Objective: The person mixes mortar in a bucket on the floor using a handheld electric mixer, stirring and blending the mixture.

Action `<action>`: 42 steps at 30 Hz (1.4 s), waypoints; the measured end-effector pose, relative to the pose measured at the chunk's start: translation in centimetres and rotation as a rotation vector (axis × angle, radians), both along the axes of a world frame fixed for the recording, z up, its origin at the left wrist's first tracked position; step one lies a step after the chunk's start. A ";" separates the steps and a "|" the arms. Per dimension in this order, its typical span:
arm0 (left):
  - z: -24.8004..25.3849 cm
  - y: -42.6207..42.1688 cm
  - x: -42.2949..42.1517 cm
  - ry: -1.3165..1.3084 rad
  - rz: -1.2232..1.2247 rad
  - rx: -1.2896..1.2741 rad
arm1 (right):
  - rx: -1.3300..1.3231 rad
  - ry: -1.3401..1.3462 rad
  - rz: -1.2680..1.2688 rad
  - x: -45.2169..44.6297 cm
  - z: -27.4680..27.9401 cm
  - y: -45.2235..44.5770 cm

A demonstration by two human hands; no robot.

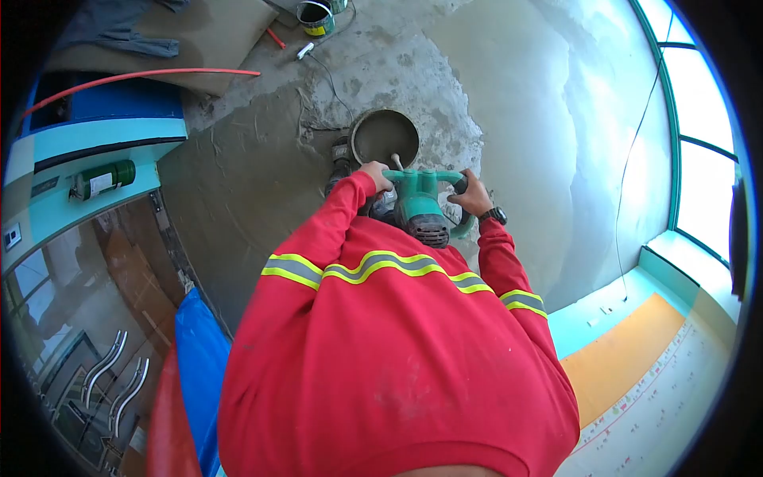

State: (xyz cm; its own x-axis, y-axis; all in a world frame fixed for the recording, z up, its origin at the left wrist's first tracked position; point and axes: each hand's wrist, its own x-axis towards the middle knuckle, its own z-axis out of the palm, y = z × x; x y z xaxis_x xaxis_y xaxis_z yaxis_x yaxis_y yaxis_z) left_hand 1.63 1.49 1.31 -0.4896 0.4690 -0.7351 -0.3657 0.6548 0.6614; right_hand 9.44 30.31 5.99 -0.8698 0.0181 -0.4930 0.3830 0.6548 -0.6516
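Observation:
A green power mixer (420, 203) with a dark vented motor end is held in front of the red-sleeved body. My left hand (377, 176) is wrapped round its left handle. On the other side my right hand (474, 195), with a black watch at the wrist, grips the right handle. The mixer's pale shaft (396, 161) reaches into a round bucket (354, 137) of grey-brown mix. The shaft's lower end is hidden in the mix.
Smooth wet-looking screed (524, 103) covers the floor at the right, beside rough concrete. A cable and white connector (305, 51) lie beyond the bucket. Another bucket (316, 19) stands at the top. Windows line the right; a blue sheet (199, 374) is lower left.

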 end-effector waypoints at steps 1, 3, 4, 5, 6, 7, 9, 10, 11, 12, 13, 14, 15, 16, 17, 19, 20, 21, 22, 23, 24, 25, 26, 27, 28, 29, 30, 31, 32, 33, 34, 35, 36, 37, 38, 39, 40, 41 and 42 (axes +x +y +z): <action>0.4 -0.1 0.0 0.029 -0.015 -0.024 | -0.001 0.014 0.008 0.2 0.2 0.0; 1.3 -0.1 -0.2 0.091 -0.044 -0.070 | 0.006 0.039 0.042 0.5 0.6 0.1; 2.1 0.0 -0.6 0.081 -0.034 -0.083 | 0.009 0.057 0.059 0.2 0.9 0.1; 3.0 -0.1 -0.7 0.069 -0.022 -0.098 | 0.007 0.059 0.082 -0.2 1.2 0.1; 3.5 -0.3 -0.5 0.050 -0.015 -0.114 | 0.004 0.054 0.101 -0.1 1.5 0.1; 3.3 -0.5 -0.3 0.064 -0.019 -0.115 | 0.002 0.051 0.119 -0.2 1.9 -0.1; 2.8 -0.7 -0.3 0.093 -0.010 -0.114 | 0.011 0.021 0.175 -0.7 2.4 -0.1; 3.0 -0.8 -0.3 0.097 -0.001 -0.127 | 0.015 0.005 0.209 -1.1 2.5 -0.2; 3.2 -1.0 -0.2 0.103 0.009 -0.142 | 0.010 -0.026 0.233 -1.6 2.6 -0.1; 3.3 -1.2 -0.1 0.104 0.018 -0.157 | 0.005 -0.060 0.257 -2.0 2.5 0.0; 2.3 -1.5 0.1 0.104 0.031 -0.144 | 0.000 -0.098 0.276 -2.1 2.5 0.0; 0.8 -1.6 0.4 0.104 0.043 -0.131 | 0.026 -0.070 0.286 -2.0 2.5 -0.2; -0.5 -1.8 0.5 0.107 0.058 -0.116 | 0.056 -0.039 0.297 -2.2 2.5 -0.5; -0.1 -1.9 0.6 0.082 0.067 -0.122 | 0.085 -0.011 0.307 -2.2 2.7 -0.8; 0.2 -2.0 0.5 0.055 0.076 -0.128 | 0.091 -0.008 0.288 -2.2 2.8 -1.2; 0.6 -2.1 0.4 0.038 0.079 -0.135 | 0.106 0.002 0.256 -2.4 3.0 -1.8; 0.6 -2.1 0.5 0.041 0.069 -0.138 | 0.127 0.017 0.246 -2.3 3.1 -2.1; 0.4 -1.9 0.2 0.050 0.062 -0.142 | 0.148 0.038 0.239 -2.6 2.8 -2.1; 0.7 -1.8 0.3 0.052 0.073 -0.138 | 0.170 0.056 0.231 -2.7 2.8 -2.2; 1.1 -1.7 0.3 0.057 0.083 -0.135 | 0.188 0.060 0.213 -2.8 2.7 -2.2; 1.4 -1.6 0.1 0.064 0.092 -0.132 | 0.205 0.066 0.194 -2.8 2.5 -2.3; 2.0 -1.7 0.2 0.063 0.093 -0.133 | 0.223 0.066 0.171 -2.4 2.5 -2.6; 2.5 -1.6 0.0 0.063 0.093 -0.134 | 0.241 0.090 0.163 -2.2 2.4 -2.7; 2.7 -1.5 -0.2 0.064 0.094 -0.135 | 0.260 0.115 0.158 -2.2 2.3 -2.8; 2.3 -1.4 -0.1 0.083 0.084 -0.134 | 0.279 0.138 0.152 -2.1 2.2 -2.8; 1.8 -1.4 -0.1 0.104 0.075 -0.132 | 0.305 0.162 0.141 -2.1 2.0 -2.8; 1.4 -1.3 0.0 0.125 0.066 -0.131 | 0.331 0.185 0.130 -1.9 1.7 -2.9; 1.5 -1.3 0.0 0.142 0.059 -0.131 | 0.356 0.205 0.119 -1.7 1.8 -3.1; 1.5 -1.4 0.0 0.162 0.057 -0.132 | 0.355 0.207 0.103 -1.7 1.8 -3.3; 1.6 -1.4 0.1 0.178 0.056 -0.134 | 0.352 0.204 0.089 -1.5 2.0 -3.4; 1.4 -1.4 0.2 0.189 0.049 -0.140 | 0.346 0.202 0.073 -1.4 2.2 -3.6; 1.1 -1.3 0.0 0.203 0.042 -0.148 | 0.347 0.212 0.074 -1.5 2.3 -3.7; 0.8 -1.3 0.1 0.214 0.032 -0.155 | 0.349 0.220 0.073 -1.3 2.4 -3.9; 1.0 -1.3 0.1 0.203 0.044 -0.157 | 0.352 0.230 0.072 -1.3 2.5 -4.0; 1.2 -1.4 0.1 0.191 0.054 -0.157 | 0.365 0.226 0.071 -1.3 2.6 -4.2; 1.4 -1.4 0.2 0.181 0.063 -0.157 | 0.379 0.222 0.069 -1.2 2.6 -4.4; 1.4 -1.4 0.2 0.167 0.074 -0.151 | 0.392 0.220 0.066 -1.3 2.7 -4.5; 1.4 -1.4 0.3 0.153 0.084 -0.145 | 0.401 0.222 0.069 -1.3 2.7 -4.6; 1.3 -1.4 0.2 0.139 0.095 -0.140 | 0.409 0.226 0.072 -1.4 2.7 -4.6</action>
